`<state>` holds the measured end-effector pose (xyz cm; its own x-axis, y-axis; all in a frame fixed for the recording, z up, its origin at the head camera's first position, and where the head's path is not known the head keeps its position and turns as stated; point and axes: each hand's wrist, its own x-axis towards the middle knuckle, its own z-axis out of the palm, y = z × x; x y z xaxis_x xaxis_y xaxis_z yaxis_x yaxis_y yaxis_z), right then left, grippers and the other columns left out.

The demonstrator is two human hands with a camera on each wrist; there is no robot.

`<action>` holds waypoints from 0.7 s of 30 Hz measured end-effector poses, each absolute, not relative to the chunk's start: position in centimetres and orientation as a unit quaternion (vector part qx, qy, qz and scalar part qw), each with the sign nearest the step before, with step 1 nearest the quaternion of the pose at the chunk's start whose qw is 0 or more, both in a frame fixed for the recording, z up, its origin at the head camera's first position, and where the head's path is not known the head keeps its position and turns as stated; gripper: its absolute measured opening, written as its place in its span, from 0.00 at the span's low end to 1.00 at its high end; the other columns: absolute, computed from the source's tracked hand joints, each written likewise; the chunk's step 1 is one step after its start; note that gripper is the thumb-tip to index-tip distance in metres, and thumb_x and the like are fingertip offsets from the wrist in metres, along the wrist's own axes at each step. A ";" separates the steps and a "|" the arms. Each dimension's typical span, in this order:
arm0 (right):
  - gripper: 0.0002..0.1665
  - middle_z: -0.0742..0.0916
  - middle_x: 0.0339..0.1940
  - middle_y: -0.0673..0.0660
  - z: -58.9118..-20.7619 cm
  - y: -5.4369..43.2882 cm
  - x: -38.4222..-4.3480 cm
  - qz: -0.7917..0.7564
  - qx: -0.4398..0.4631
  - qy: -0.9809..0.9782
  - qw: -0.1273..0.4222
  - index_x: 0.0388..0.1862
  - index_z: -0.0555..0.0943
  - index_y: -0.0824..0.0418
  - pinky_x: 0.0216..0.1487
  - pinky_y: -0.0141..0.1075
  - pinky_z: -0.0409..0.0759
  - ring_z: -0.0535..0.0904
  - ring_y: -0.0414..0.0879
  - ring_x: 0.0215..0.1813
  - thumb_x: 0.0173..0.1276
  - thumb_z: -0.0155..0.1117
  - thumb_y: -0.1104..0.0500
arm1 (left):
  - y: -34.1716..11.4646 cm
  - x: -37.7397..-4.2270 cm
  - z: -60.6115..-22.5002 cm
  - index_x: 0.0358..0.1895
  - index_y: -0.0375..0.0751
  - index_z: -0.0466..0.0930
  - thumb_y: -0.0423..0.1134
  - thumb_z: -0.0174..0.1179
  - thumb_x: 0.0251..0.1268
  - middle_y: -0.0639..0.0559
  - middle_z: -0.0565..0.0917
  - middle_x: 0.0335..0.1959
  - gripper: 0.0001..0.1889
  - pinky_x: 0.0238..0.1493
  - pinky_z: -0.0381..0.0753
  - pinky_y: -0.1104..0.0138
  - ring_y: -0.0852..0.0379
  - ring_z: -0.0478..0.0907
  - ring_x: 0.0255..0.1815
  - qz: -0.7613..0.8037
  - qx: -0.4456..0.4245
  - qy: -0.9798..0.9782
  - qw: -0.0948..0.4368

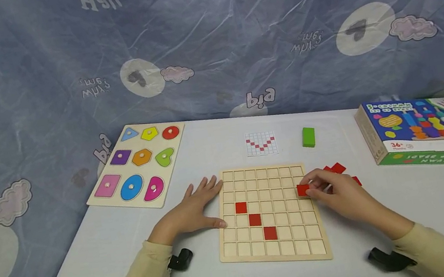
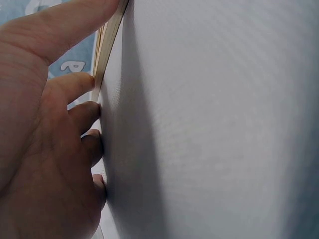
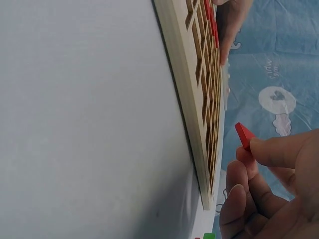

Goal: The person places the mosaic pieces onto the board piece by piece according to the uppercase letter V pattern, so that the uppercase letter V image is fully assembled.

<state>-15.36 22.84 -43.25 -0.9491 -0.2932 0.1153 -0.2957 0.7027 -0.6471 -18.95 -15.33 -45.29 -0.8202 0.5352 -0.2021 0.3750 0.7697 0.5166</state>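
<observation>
A wooden grid board lies on the white table, with three red square tiles in its cells, stepping down to the right; the middle one is a red tile. My left hand is spread flat at the board's left edge, thumb and fingertips touching the rim. Over the board's right edge, my right hand pinches another red tile between thumb and finger; in the right wrist view this pinched tile is raised above the board. Several loose red tiles lie beyond that hand, partly hidden by it.
Behind the board lies a pattern card with a red V of squares, beside a green block. A shape puzzle board is at the left, and a toy box at the right. A patterned blue cloth hangs behind the table.
</observation>
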 end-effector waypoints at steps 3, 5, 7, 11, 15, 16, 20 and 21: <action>0.14 0.86 0.35 0.45 -43.2 22.4 -15.4 0.355 0.157 -0.922 -0.008 0.49 0.85 0.51 0.38 0.31 0.82 0.80 0.43 0.36 0.66 0.73 0.63 | -15.3 -18.9 -45.1 0.83 0.49 0.51 0.58 0.77 0.52 0.50 0.47 0.84 0.58 0.80 0.28 0.47 0.49 0.35 0.84 0.233 0.247 0.925 0.173; 0.14 0.86 0.34 0.45 -43.2 22.1 -15.5 0.356 0.157 -0.921 -0.011 0.49 0.85 0.51 0.38 0.31 0.82 0.80 0.43 0.36 0.66 0.73 0.63 | -15.3 -18.8 -45.0 0.83 0.49 0.51 0.58 0.77 0.52 0.49 0.47 0.84 0.58 0.80 0.28 0.47 0.48 0.35 0.84 0.233 0.247 0.925 0.173; 0.14 0.86 0.34 0.44 -43.2 21.7 -15.6 0.358 0.160 -0.920 -0.010 0.50 0.86 0.52 0.38 0.31 0.82 0.80 0.43 0.36 0.66 0.73 0.62 | -15.3 -18.8 -45.0 0.83 0.49 0.51 0.58 0.76 0.52 0.49 0.47 0.84 0.58 0.80 0.28 0.47 0.48 0.35 0.84 0.232 0.247 0.925 0.174; 0.13 0.86 0.33 0.44 -43.1 21.1 -15.7 0.365 0.163 -0.917 -0.011 0.49 0.86 0.52 0.37 0.31 0.81 0.79 0.42 0.35 0.66 0.73 0.62 | -15.3 -18.9 -45.1 0.83 0.49 0.51 0.59 0.76 0.52 0.49 0.47 0.84 0.58 0.80 0.28 0.46 0.48 0.35 0.84 0.234 0.248 0.924 0.174; 0.13 0.86 0.32 0.43 -43.1 20.4 -15.8 0.372 0.158 -0.914 -0.022 0.49 0.86 0.51 0.36 0.32 0.81 0.79 0.43 0.34 0.66 0.74 0.61 | -15.4 -18.9 -45.2 0.83 0.49 0.51 0.59 0.76 0.52 0.49 0.47 0.84 0.58 0.80 0.28 0.46 0.48 0.35 0.84 0.235 0.248 0.924 0.173; 0.13 0.86 0.32 0.43 -43.1 20.3 -15.8 0.373 0.157 -0.914 -0.024 0.49 0.86 0.51 0.36 0.32 0.81 0.79 0.43 0.34 0.66 0.74 0.61 | -15.4 -18.9 -45.2 0.83 0.50 0.51 0.59 0.76 0.52 0.49 0.47 0.84 0.58 0.80 0.28 0.46 0.48 0.35 0.84 0.235 0.247 0.924 0.173; 0.13 0.86 0.32 0.42 -43.0 19.7 -15.7 0.379 0.156 -0.911 -0.030 0.48 0.86 0.50 0.36 0.32 0.80 0.79 0.43 0.35 0.66 0.74 0.61 | -15.4 -18.9 -45.3 0.83 0.50 0.51 0.59 0.76 0.52 0.49 0.47 0.84 0.58 0.80 0.28 0.46 0.48 0.35 0.84 0.236 0.249 0.923 0.173; 0.13 0.86 0.32 0.42 -43.0 19.5 -15.8 0.381 0.157 -0.911 -0.030 0.48 0.86 0.50 0.36 0.32 0.80 0.79 0.43 0.34 0.66 0.74 0.61 | -15.4 -18.9 -45.3 0.83 0.50 0.51 0.59 0.76 0.52 0.49 0.47 0.84 0.58 0.80 0.28 0.47 0.48 0.35 0.84 0.236 0.249 0.923 0.172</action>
